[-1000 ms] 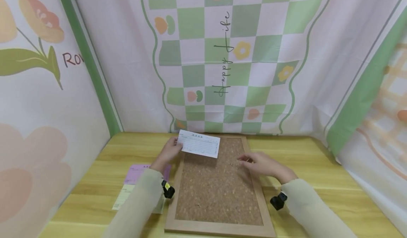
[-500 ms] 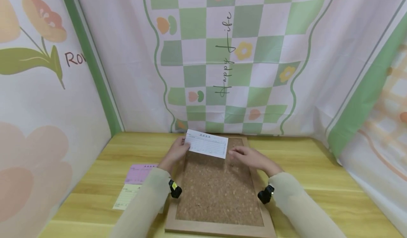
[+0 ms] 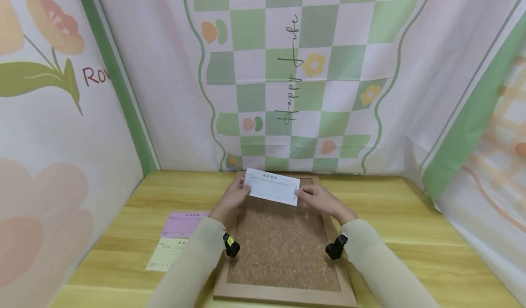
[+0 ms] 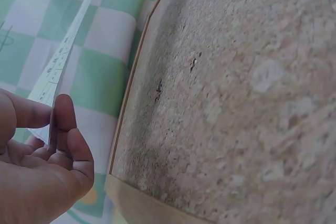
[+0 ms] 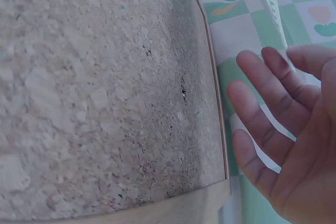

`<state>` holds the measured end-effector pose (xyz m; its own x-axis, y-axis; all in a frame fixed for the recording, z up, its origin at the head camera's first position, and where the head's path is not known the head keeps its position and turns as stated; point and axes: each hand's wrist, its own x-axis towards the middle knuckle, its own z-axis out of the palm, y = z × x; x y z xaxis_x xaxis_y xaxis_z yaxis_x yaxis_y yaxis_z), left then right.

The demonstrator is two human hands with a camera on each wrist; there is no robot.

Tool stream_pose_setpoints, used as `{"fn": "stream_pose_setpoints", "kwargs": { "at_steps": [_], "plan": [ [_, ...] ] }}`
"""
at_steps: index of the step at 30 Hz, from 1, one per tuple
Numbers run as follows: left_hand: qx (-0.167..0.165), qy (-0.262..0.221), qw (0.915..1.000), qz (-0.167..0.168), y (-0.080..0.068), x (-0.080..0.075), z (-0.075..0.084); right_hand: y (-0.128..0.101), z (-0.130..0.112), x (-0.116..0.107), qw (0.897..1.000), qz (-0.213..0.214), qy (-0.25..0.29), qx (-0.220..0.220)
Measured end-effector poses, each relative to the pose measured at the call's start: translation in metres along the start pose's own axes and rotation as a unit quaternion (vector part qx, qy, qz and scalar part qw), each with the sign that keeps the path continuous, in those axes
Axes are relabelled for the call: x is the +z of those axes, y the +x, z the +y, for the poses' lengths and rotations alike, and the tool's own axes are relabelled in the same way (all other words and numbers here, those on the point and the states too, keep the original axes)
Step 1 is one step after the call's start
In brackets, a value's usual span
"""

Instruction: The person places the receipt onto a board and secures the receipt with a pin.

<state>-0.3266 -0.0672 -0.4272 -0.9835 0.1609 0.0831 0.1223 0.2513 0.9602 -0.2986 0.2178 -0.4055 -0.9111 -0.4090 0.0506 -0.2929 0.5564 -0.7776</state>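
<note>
A white printed paper slip (image 3: 272,187) is held above the far end of a wood-framed corkboard (image 3: 283,244), its face toward the head camera. My left hand (image 3: 233,198) pinches its left edge, with the thumb in front and curled fingers behind, as the left wrist view shows. At the slip's right edge, my right hand (image 3: 322,201) pinches between thumb and index finger. In the right wrist view the other fingers (image 5: 257,114) of that hand are spread apart. From the side, in the left wrist view, the slip is thin and nearly edge-on.
A purple slip (image 3: 182,223) and a pale yellow slip (image 3: 166,253) lie on the wooden table (image 3: 115,262) left of the corkboard, partly covered by the left sleeve. Behind the table hangs a checked curtain (image 3: 279,93), with more printed fabric at both sides.
My left hand has carried the white slip a little to the right. My right hand has moved left and taken hold of the slip's right edge.
</note>
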Motion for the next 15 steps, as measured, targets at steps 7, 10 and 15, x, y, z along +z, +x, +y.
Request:
{"fn": "stream_pose_setpoints", "kwargs": {
  "at_steps": [7,10,15],
  "plan": [
    [-0.014,0.012,0.9998,-0.005,-0.001,0.001,0.003,0.001,0.003,-0.003,1.0,0.002,0.023,0.014],
    [-0.012,0.035,0.9993,-0.001,-0.002,-0.001,0.003,0.003,0.006,-0.005,1.0,0.001,0.019,0.013],
    [0.0,0.064,0.998,-0.003,-0.003,-0.005,0.002,0.005,0.011,-0.009,1.0,0.003,0.005,0.025]
  ]
}}
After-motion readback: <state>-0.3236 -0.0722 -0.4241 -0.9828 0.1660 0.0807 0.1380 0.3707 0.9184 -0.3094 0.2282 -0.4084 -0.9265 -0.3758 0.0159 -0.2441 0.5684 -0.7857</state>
